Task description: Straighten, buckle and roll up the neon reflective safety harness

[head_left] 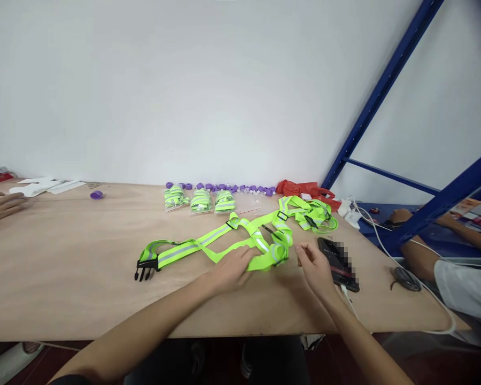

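A neon-yellow reflective strap harness [179, 251] with grey stripes lies loosely spread in front of me. Its black side-release buckle end [146, 266] points left, and black sliders sit along the webbing. My left hand [234, 267] is closed on the lower strap near the middle, the fingertips partly hidden. Just right of the harness, my right hand [315, 267] hovers with thumb and fingers pinched; whatever it may hold is too small to make out. Behind it lies a bunched second harness [315, 214].
Bagged harnesses [201, 200] and purple pieces [234, 188] line the wall, beside red plastic [304, 188]. A phone [336, 262] with a cable lies right, near a dark mouse-like object [405, 279]. A blue frame [379, 96] rises there. Other people's hand [2, 206] and arm [419, 259] flank the table.
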Available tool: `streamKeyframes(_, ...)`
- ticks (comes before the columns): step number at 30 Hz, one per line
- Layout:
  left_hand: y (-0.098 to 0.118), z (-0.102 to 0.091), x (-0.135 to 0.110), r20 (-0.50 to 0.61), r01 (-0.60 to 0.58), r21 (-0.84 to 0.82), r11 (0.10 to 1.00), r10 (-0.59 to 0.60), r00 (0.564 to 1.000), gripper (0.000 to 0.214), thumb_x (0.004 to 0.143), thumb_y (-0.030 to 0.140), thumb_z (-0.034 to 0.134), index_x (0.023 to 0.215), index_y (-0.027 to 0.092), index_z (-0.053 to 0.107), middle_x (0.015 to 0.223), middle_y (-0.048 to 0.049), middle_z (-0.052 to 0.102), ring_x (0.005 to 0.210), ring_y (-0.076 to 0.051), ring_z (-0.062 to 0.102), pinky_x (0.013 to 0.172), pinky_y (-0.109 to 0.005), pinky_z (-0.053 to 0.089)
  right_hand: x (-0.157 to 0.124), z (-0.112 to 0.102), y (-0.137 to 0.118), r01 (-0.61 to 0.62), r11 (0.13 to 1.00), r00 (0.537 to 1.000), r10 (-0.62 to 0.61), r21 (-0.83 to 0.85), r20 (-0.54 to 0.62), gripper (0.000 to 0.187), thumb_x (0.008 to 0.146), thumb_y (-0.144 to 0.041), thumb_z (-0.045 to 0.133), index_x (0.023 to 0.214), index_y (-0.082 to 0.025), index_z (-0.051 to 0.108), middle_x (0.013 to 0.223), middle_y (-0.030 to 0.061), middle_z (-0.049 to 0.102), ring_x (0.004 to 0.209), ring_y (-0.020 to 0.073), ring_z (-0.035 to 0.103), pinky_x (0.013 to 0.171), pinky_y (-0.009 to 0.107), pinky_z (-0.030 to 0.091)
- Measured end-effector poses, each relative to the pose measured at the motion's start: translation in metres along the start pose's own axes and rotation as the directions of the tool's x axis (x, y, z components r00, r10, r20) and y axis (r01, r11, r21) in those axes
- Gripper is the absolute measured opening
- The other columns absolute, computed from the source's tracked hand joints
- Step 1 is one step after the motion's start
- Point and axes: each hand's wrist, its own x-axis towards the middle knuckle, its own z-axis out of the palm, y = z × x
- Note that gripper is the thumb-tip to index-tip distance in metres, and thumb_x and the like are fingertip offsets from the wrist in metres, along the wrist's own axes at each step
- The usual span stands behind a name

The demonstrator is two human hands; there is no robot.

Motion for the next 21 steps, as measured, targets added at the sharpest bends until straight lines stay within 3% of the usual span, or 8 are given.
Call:
streamKeyframes(2,-0.002,0.007,-0.006,0.081,-0.156,0.141,0.978,0.146,0.986,0.049,0.089,0.017,0.055,0.137,0.021,0.048,0.121,-0.0134,0.060,0.107,-0.029,0.058,0.087,-0.038,0.046,0.002,-0.009,-0.008,0.179,0.964,0.982,-0.186,-0.198,-0.018,0.040,0.091,-0.060,0.050,0.082,-0.022,0.061,0.074,0.0061,0.066,0.069,0.0220,0.061,0.066,0.033,0.052)
streamKeyframes(3,-0.003,0.010,-0.009,0.113,-0.222,0.197,0.955,0.203,0.973,0.048,0.091,0.018,0.054,0.139,0.021,0.048,0.121,-0.0142,0.060,0.106,-0.029,0.058,0.087,-0.039,0.046,0.004,-0.012,-0.013,0.281,0.923,0.959,-0.280,-0.261,0.043,0.035,0.093,-0.053,0.050,0.085,-0.022,0.063,0.082,0.0083,0.069,0.077,0.0239,0.064,0.074,0.036,0.053)
streamKeyframes(5,-0.003,0.014,-0.014,0.144,-0.311,0.255,0.915,0.282,0.948,0.041,0.098,0.022,0.049,0.139,0.023,0.051,0.124,-0.0140,0.061,0.106,-0.028,0.059,0.088,-0.038,0.045,0.006,-0.014,-0.024,0.476,0.822,0.874,-0.402,-0.313,0.274,0.025,0.092,-0.043,0.053,0.093,-0.023,0.069,0.102,0.0114,0.073,0.100,0.0281,0.066,0.093,0.041,0.050)
streamKeyframes(7,-0.003,0.015,-0.017,0.157,-0.362,0.275,0.891,0.330,0.931,0.036,0.103,0.027,0.043,0.136,0.025,0.055,0.125,-0.0128,0.063,0.105,-0.027,0.060,0.089,-0.038,0.044,0.007,-0.012,-0.030,0.574,0.760,0.769,-0.371,-0.305,0.521,0.025,0.088,-0.037,0.061,0.107,-0.025,0.071,0.124,0.0115,0.069,0.121,0.0315,0.060,0.106,0.047,0.043)
streamKeyframes(9,-0.002,0.013,-0.020,0.162,-0.373,0.265,0.889,0.341,0.926,0.033,0.104,0.032,0.043,0.130,0.025,0.061,0.121,-0.0119,0.065,0.102,-0.026,0.061,0.088,-0.038,0.044,0.005,-0.011,-0.032,0.560,0.762,0.711,-0.240,-0.325,0.661,0.044,0.080,-0.034,0.070,0.123,-0.027,0.068,0.139,0.0110,0.062,0.131,0.0343,0.054,0.109,0.051,0.041)
streamKeyframes(14,0.001,0.005,-0.026,0.108,-0.333,0.149,0.931,0.320,0.941,0.027,0.100,0.031,0.050,0.118,0.025,0.070,0.132,-0.0131,0.060,0.115,-0.028,0.060,0.093,-0.039,0.046,-0.001,-0.027,-0.018,0.362,0.830,0.750,0.010,-0.423,0.661,0.077,0.073,-0.028,0.073,0.147,-0.025,0.051,0.147,0.0117,0.056,0.133,0.0356,0.053,0.108,0.050,0.044)
streamKeyframes(18,0.004,0.007,-0.029,0.124,-0.388,0.047,0.921,0.380,0.917,0.027,0.099,0.028,0.050,0.116,0.024,0.070,0.150,-0.0112,0.050,0.138,-0.029,0.048,0.114,-0.045,0.036,0.001,-0.046,0.005,0.305,0.872,0.757,0.023,-0.384,0.653,0.086,0.078,-0.033,0.067,0.156,-0.022,0.035,0.161,0.0102,0.037,0.146,0.0319,0.038,0.117,0.046,0.035)
streamKeyframes(21,0.015,0.011,-0.034,0.216,-0.389,-0.017,0.921,0.383,0.898,0.036,0.101,0.028,0.045,0.132,0.020,0.061,0.150,-0.0127,0.052,0.143,-0.027,0.042,0.123,-0.045,0.025,0.013,-0.049,0.013,0.312,0.868,0.746,0.028,-0.386,0.665,0.087,0.079,-0.039,0.065,0.157,-0.018,0.032,0.163,0.0117,0.031,0.149,0.0306,0.032,0.119,0.044,0.032)
